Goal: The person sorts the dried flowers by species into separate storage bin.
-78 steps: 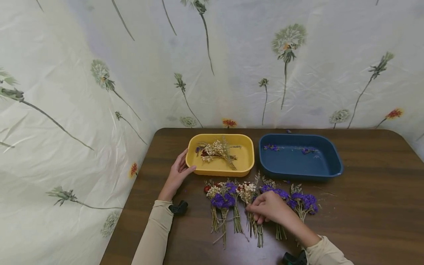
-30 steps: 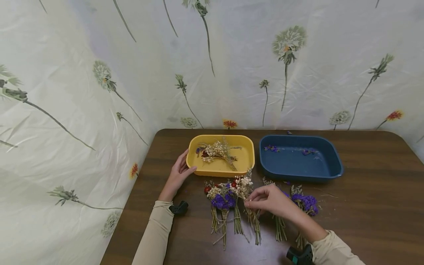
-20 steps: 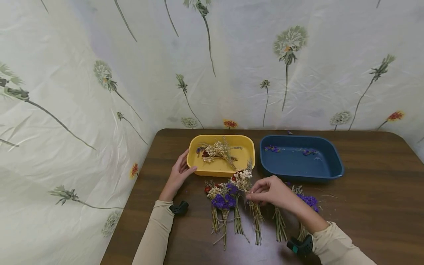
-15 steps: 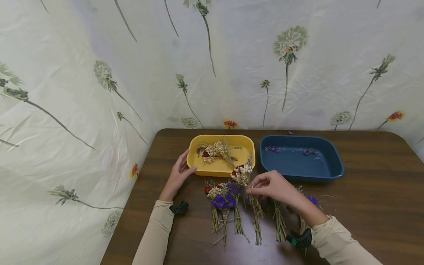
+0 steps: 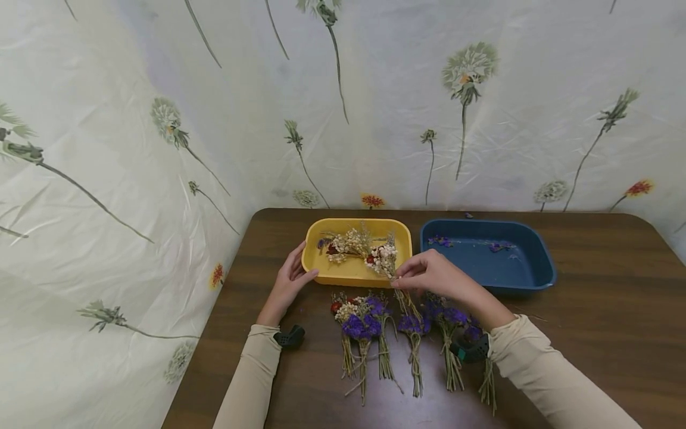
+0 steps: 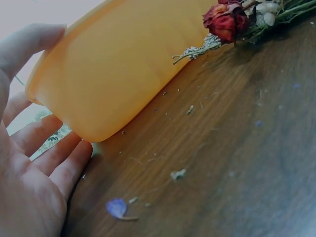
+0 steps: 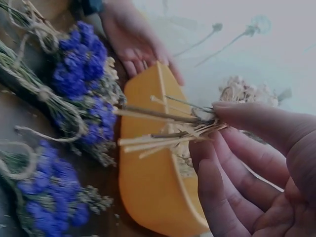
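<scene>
Over the near edge of the yellow tray (image 5: 343, 279), a flower bunch (image 5: 383, 263) is pinched by its stems in the right hand (image 5: 435, 277). Only touched by the relaxed left hand (image 5: 286, 281), the tray could be shifted if bumped.

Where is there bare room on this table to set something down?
The widest bare tabletop lies right of the blue tray. A smaller patch, with a few scraps, sits between the left sleeve and the row of bouquets. That row and the yellow tray, holding dried bunches, are crowded.
</scene>
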Tool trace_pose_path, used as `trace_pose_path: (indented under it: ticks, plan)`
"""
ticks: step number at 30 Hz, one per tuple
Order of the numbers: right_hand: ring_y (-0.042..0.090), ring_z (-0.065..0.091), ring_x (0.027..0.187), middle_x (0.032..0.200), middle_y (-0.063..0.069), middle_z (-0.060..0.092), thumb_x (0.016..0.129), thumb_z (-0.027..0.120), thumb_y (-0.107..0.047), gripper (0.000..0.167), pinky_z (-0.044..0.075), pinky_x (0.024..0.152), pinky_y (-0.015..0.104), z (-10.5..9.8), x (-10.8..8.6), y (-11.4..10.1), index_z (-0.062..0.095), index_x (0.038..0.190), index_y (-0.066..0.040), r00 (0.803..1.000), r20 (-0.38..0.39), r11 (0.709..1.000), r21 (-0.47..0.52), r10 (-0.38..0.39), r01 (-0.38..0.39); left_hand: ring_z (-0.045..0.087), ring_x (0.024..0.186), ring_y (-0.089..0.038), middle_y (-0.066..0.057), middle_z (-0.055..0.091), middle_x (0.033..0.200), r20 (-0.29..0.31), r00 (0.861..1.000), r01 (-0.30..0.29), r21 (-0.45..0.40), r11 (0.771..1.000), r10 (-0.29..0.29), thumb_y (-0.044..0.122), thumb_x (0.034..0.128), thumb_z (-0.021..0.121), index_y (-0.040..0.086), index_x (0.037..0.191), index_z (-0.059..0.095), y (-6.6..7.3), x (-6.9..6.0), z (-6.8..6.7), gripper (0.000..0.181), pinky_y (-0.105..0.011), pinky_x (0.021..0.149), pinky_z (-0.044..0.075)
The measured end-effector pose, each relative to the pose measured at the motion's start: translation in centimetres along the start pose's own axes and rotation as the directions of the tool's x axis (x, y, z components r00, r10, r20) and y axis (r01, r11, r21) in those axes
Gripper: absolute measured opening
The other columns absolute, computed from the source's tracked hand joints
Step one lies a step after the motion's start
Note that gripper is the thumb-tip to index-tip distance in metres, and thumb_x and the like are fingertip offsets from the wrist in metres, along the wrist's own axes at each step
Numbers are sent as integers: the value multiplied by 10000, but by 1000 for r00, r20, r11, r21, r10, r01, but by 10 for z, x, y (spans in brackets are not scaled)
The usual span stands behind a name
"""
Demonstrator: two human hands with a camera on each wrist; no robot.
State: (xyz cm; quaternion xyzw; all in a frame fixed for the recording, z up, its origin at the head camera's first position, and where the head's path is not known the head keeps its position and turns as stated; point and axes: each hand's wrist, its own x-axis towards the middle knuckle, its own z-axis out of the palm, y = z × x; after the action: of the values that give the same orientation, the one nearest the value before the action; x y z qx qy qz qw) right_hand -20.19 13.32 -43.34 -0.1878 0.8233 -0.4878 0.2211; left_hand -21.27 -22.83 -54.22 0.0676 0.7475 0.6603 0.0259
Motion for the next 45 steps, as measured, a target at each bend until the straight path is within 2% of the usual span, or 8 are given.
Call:
trace_pose_path:
  ticks: [4,7,12,15,22,29,36,45]
  plan:
    - [259,748,793,948,130,800,937,772,-226,279,635,742,500,-6,12,-4,787,1110,-8,1000,13,1000,-21,-17,17,396,1528,-275,-54,371,1671,2,1000,2,0,1000,-2,222,1001,701,314,1614,329,1,0,0,724,-519,1233,349]
    - [214,756,843,1037,150,797,942,767,-241,310,640,767,480,-9,21,-8,782,1145,-7,1000,24,999,-29,-17,17,392,1531,-280,-54,368,1673,0,1000,6,-3,1000,-6,215,1001,700,304,1616,328,1,0,0,724,-522,1232,348]
    - [237,760,921,1179,178,766,949,758,-253,312,638,793,491,-14,35,-11,787,1159,-25,999,41,998,-55,-27,29,400,1526,-284,-48,379,1667,-4,1000,11,-6,1000,-11,209,995,709,319,1609,338,2,0,0,726,-517,1230,353]
    - [241,756,914,1195,173,762,951,756,-254,300,642,774,454,-17,44,-12,791,1153,-35,998,51,996,-74,-40,44,400,1526,-282,-48,380,1667,-4,1000,10,-10,1000,-10,213,992,712,323,1609,336,2,0,1,730,-512,1231,352]
    - [173,744,857,1005,93,810,929,777,-230,222,641,734,379,-18,65,-14,802,1073,-62,993,106,987,-142,-53,68,391,1531,-289,-55,379,1668,-5,1000,15,-9,1000,-15,175,1000,696,311,1613,330,2,-1,1,727,-515,1233,345]
    - [147,742,815,983,46,811,919,788,-232,166,639,718,350,-16,84,-18,813,1032,-113,993,107,972,-224,-46,69,375,1540,-279,-37,377,1669,-8,1000,23,-8,1000,-23,177,999,698,330,1610,335,3,-1,1,727,-520,1245,327]
    - [137,726,786,947,55,803,919,784,-191,131,636,726,338,-7,99,-22,813,1002,-94,994,109,954,-294,-16,47,384,1536,-278,-39,383,1666,-10,1000,16,-2,1000,-17,179,1001,694,324,1608,335,2,-1,1,721,-520,1241,333]
    - [147,667,697,871,38,774,910,789,-176,80,590,666,309,3,115,-25,809,910,-99,989,143,903,-428,27,37,411,1519,-289,-56,397,1658,-15,1000,9,6,1000,-9,174,997,700,312,1609,339,2,-1,1,723,-523,1228,357]
